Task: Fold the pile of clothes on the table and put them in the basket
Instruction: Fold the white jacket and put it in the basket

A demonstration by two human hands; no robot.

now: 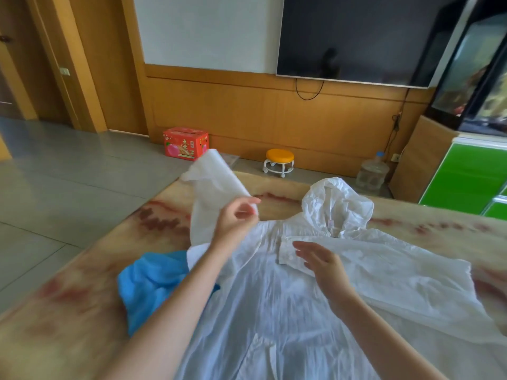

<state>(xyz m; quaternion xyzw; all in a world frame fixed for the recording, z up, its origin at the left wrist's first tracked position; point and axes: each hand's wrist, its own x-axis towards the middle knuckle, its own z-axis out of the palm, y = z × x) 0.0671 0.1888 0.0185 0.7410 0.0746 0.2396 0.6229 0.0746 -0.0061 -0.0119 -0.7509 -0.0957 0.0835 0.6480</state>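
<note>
The white jacket (pixel 301 283) is looking like thin, crinkled, faintly sheer cloth, and the blue garment (pixel 148 278) is showing a smoother, soft cloth. The table (pixel 68 311) is gleaming like polished stone, tan veined with red. The floor tiles (pixel 68 165) are looking matt grey, the wall panelling (pixel 247 111) is showing smooth wood grain, the box (pixel 185 144) is showing printed cardboard, and the cabinet (pixel 463 182) is shining glossy green.

Hooded jacket (pixel 274 311) spread on table (pixel 68 311); second garment (pixel 148 281) left, partly underneath.
</note>
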